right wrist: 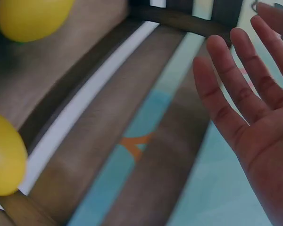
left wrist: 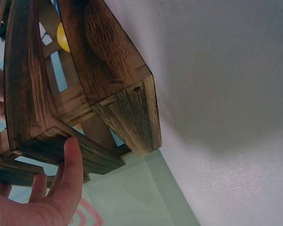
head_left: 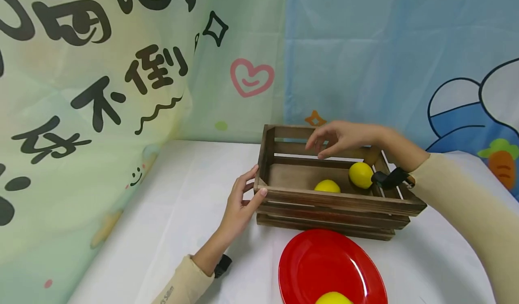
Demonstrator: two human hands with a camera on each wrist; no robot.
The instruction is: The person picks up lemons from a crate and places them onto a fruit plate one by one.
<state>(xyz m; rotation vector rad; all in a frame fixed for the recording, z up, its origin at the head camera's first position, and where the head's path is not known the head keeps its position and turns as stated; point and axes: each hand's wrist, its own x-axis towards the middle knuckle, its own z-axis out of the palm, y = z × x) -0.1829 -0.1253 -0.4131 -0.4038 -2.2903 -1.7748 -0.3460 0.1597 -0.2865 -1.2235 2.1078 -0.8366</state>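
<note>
My left hand (head_left: pixel 239 205) grips the left front corner of a brown slatted wooden crate (head_left: pixel 324 199), its thumb on the front slat and its fingers at the left end. The left wrist view shows that hand (left wrist: pixel 52 197) at the crate's corner (left wrist: pixel 125 108). Above the crate's back part hovers my right hand (head_left: pixel 344 137), fingers loosely bent and nothing in them. In the right wrist view its palm (right wrist: pixel 269 127) faces the camera. Inside the crate lie two yellow lemons, one (head_left: pixel 361 174) toward the right end and one (head_left: pixel 327 186) partly hidden behind the front slat.
A red plate (head_left: pixel 300 268) stands in front of the crate, with another yellow lemon (head_left: pixel 334 298) on it, cut off by the frame's lower edge. White cloth (head_left: pixel 174 214) covers the table. Printed fabric (head_left: pixel 243 20) hangs behind and at the left.
</note>
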